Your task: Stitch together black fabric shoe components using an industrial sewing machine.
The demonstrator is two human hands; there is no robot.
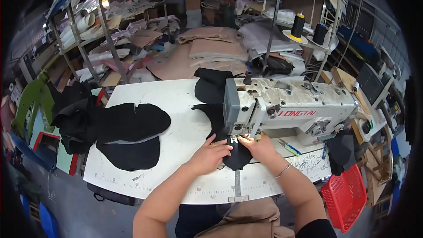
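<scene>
A black fabric piece lies under the head of the white sewing machine, running back to the left of it. My left hand rests on the fabric's left side, its fingers stretched flat toward the needle area. On the other side, my right hand presses the fabric close by the presser foot, fingers apart and some partly hidden by the machine. A small white mark shows on the cloth between both hands. Behind, another dark fabric piece lies partly hidden by the machine head.
Black cut pieces are stacked on the left of the white table. Green-handled thread snips lie right of my right hand. A red basket stands below the table's right end. Thread cones stand behind the machine.
</scene>
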